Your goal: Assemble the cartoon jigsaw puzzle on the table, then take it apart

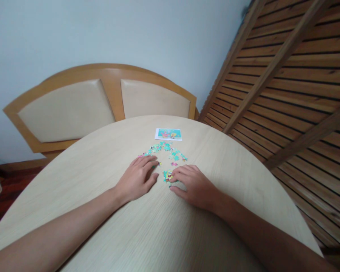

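A small joined section of jigsaw puzzle, showing a yellow cartoon face on turquoise, lies on the table in front of me. My right hand covers its right side, with thumb and index finger bent around a small puzzle piece at its lower edge; most of that piece is hidden. To the left, my left hand rests with fingers stretched and thumb apart. Its index fingertip is beside a small yellow puzzle piece, and its fingers partly cover several loose pieces. A pink puzzle piece lies between the hands.
Loose turquoise puzzle pieces spread in an arc beyond my hands. Behind them lies a reference picture with two cartoon figures. The round wooden table faces a padded bench back; slatted wood stands at the right.
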Action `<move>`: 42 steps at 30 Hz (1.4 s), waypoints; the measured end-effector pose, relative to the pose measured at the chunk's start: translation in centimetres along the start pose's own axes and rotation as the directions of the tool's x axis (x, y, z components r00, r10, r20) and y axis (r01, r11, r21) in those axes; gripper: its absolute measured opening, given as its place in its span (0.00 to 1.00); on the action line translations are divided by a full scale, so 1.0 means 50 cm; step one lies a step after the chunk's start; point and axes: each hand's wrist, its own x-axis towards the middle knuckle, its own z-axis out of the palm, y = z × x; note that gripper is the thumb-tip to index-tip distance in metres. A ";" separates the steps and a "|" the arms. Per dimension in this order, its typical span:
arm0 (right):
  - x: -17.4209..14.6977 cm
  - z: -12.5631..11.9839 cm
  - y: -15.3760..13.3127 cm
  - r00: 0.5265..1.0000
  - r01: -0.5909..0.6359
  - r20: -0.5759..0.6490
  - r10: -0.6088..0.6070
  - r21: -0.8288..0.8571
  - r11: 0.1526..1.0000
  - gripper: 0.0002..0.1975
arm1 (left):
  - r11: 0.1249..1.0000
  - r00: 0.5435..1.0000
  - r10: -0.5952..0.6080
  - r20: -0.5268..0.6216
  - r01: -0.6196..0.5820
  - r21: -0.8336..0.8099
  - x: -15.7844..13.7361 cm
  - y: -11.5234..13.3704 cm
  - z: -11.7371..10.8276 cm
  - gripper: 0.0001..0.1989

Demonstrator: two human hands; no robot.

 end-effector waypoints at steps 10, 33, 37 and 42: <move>0.000 0.001 0.003 1.000 0.002 0.005 -0.002 0.011 1.000 0.07 | 1.000 0.998 -0.005 0.061 0.004 0.022 0.000 -0.003 0.005 0.21; -0.001 -0.005 0.013 0.999 0.012 0.038 -0.014 0.039 0.999 0.08 | 0.998 0.996 0.053 0.066 -0.054 0.013 -0.002 0.003 0.002 0.20; -0.004 -0.003 0.014 0.999 0.021 0.039 -0.023 0.042 0.999 0.08 | 0.992 0.998 -0.063 -0.011 0.064 0.113 -0.005 0.001 0.008 0.19; -0.006 -0.004 0.016 0.999 0.032 0.036 -0.033 0.048 0.998 0.08 | 0.984 0.992 -0.116 -0.054 0.122 0.127 -0.005 -0.011 0.000 0.19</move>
